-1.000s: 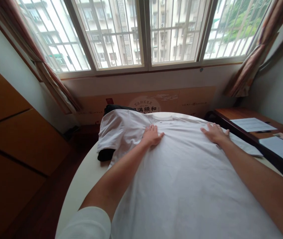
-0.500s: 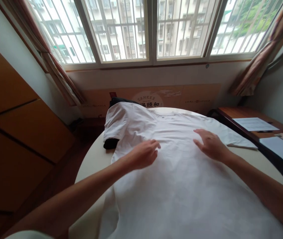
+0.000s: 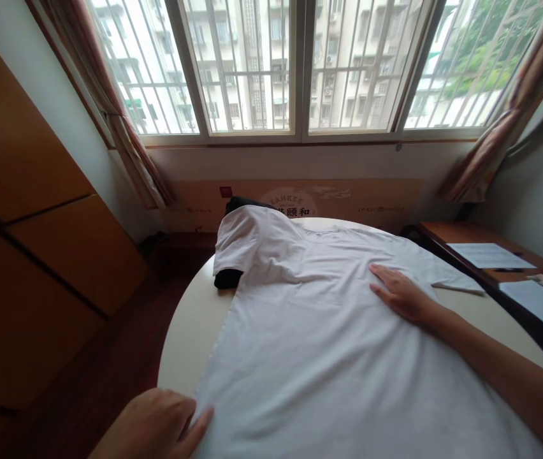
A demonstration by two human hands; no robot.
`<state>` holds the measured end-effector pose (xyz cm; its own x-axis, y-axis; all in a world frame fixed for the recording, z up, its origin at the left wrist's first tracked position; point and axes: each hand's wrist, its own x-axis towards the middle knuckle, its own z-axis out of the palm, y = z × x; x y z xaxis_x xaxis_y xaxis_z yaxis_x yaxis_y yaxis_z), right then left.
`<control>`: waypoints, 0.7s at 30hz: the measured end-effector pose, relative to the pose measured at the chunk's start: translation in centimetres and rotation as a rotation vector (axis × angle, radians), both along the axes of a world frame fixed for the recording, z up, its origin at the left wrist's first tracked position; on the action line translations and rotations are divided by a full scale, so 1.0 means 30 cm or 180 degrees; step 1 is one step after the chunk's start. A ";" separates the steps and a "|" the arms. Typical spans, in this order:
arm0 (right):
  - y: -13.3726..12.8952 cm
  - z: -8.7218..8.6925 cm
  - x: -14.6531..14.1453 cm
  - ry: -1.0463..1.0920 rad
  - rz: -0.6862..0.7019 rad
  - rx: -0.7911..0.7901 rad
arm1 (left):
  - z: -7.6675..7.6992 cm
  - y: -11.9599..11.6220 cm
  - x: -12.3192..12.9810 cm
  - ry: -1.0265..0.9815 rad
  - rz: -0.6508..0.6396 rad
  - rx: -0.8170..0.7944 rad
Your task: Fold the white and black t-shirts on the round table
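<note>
A white T-shirt (image 3: 300, 331) lies spread over a round white table (image 3: 180, 344), neckline at the far edge and sleeves out to the sides. Its left sleeve in view drapes over a dark, rolled-looking black item (image 3: 228, 278). At the near left, my left hand (image 3: 157, 421) is closed on the shirt's side edge, thumb on top and the other fingers curled under, partly hidden. Flat on the upper right of the shirt rests my right hand (image 3: 403, 294), its fingers stretched out. Soft creases run across the cloth between the two hands.
To the right stands a brown desk (image 3: 443, 234) with paper sheets (image 3: 489, 255) and a pen on it. A long printed cardboard box (image 3: 386, 194) leans below the barred window. An orange-brown cabinet (image 3: 51, 242) is on the left.
My left hand has moved from the shirt's chest down to its near left edge and taken hold there. My right hand stays on the upper right, now pressed flatter. The view has shifted slightly.
</note>
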<state>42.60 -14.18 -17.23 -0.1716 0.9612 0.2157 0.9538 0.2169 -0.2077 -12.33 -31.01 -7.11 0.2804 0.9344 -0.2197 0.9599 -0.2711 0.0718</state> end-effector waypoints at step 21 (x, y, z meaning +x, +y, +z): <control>0.086 0.083 0.072 0.0737 -0.0106 0.0093 | -0.012 0.272 0.294 -0.0410 -0.0840 0.0817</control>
